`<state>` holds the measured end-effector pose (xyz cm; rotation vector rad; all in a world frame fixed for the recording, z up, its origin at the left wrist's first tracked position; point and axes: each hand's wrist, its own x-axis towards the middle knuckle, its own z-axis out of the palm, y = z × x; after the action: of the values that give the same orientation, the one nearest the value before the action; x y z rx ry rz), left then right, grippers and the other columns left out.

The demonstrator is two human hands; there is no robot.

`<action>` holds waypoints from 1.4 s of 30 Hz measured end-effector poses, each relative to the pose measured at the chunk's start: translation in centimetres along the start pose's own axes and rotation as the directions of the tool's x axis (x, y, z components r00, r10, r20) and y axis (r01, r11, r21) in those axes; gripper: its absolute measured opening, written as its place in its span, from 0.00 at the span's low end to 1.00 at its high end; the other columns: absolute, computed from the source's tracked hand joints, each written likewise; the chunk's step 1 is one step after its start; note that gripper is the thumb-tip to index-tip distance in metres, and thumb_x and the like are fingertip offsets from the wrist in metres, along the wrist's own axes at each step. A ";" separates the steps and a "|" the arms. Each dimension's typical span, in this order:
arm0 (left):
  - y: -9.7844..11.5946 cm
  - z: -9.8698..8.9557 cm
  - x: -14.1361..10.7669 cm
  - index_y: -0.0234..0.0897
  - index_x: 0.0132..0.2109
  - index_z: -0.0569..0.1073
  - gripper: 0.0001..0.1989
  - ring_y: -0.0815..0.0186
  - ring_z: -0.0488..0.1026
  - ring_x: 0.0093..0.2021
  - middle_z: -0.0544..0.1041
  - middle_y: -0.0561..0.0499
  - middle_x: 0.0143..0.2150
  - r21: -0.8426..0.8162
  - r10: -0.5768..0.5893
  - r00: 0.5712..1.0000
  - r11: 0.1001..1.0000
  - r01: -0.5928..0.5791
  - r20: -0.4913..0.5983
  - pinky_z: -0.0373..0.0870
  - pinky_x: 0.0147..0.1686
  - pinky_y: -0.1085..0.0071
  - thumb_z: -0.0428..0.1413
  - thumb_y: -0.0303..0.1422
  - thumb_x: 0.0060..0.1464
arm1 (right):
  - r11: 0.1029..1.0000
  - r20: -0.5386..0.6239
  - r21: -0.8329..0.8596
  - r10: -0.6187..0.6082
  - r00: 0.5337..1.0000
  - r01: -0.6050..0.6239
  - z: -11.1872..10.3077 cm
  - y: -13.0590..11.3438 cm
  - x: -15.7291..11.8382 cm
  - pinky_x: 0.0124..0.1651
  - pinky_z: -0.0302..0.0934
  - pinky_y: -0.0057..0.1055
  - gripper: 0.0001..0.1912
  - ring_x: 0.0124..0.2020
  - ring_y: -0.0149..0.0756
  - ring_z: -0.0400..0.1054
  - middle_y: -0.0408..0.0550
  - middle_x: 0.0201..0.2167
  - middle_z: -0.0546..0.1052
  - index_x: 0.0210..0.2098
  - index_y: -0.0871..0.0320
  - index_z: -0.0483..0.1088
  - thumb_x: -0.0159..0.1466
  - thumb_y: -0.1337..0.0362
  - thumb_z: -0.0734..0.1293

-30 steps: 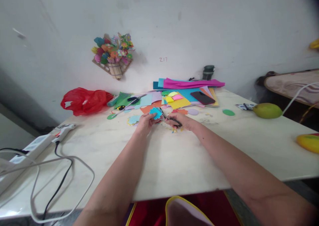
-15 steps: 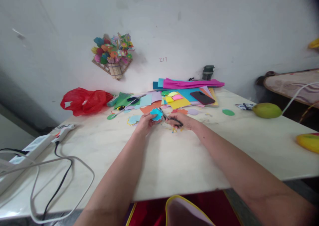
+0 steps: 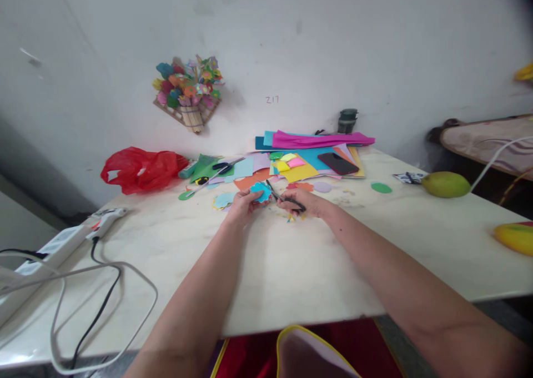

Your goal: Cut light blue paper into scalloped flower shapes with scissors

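Observation:
Near the middle of the table, my left hand (image 3: 245, 205) pinches a blue paper piece (image 3: 261, 191) with a scalloped edge. Black-handled scissors (image 3: 298, 204) are in my right hand (image 3: 306, 200), their blades pointing up and left beside the blue piece's right edge. Left of my left hand lies a pale blue scalloped cutout (image 3: 225, 200) over a yellow-edged one. Behind my right hand are orange paper (image 3: 303, 187) and a lilac oval (image 3: 322, 187). Small paper scraps (image 3: 290, 218) lie just below the scissors.
Colored sheets (image 3: 303, 171) and a phone (image 3: 338, 164) lie at the back. A red plastic bag (image 3: 144, 169) and second scissors (image 3: 223, 168) are at back left. The power strip (image 3: 58, 245) and cables are at left, a green-yellow fruit (image 3: 446, 184) at right.
The blue paper piece has shifted very slightly in my left hand. Both hands stay in nearly the same place.

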<state>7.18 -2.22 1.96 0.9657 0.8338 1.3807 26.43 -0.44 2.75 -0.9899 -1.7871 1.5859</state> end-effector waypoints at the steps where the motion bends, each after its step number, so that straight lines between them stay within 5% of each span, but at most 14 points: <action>1: -0.1 -0.1 0.0 0.30 0.30 0.75 0.10 0.63 0.75 0.29 0.78 0.45 0.29 0.005 -0.005 1.000 1.000 0.005 -0.003 0.74 0.35 0.65 0.65 0.29 0.37 | 1.000 -0.002 0.003 0.001 1.000 -0.001 0.0 0.0 0.0 0.13 0.50 0.19 0.11 0.11 0.22 0.56 0.36 0.11 0.65 0.28 0.62 0.68 0.48 0.67 0.72; 14: -0.2 0.0 -0.1 0.30 0.25 0.71 0.10 0.66 0.73 0.26 0.76 0.47 0.26 0.028 -0.015 1.000 0.999 0.015 -0.021 0.73 0.32 0.67 0.65 0.29 0.35 | 0.996 -0.047 0.086 0.029 0.998 -0.025 0.3 -0.2 0.0 0.13 0.49 0.19 0.06 0.11 0.23 0.56 0.38 0.11 0.65 0.27 0.62 0.67 0.53 0.66 0.68; 42: -0.2 0.9 -0.4 0.33 0.22 0.71 0.08 0.69 0.70 0.24 0.74 0.51 0.23 0.014 -0.041 0.996 0.999 0.042 -0.076 0.71 0.29 0.71 0.64 0.28 0.33 | 0.998 -0.088 0.058 -0.028 0.996 0.033 1.1 0.1 0.3 0.13 0.47 0.21 0.14 0.12 0.23 0.57 0.37 0.12 0.65 0.24 0.60 0.64 0.47 0.61 0.73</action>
<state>8.02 -2.67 2.12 0.9075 0.9177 1.3845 25.45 -0.85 2.51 -0.9838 -1.6799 1.5441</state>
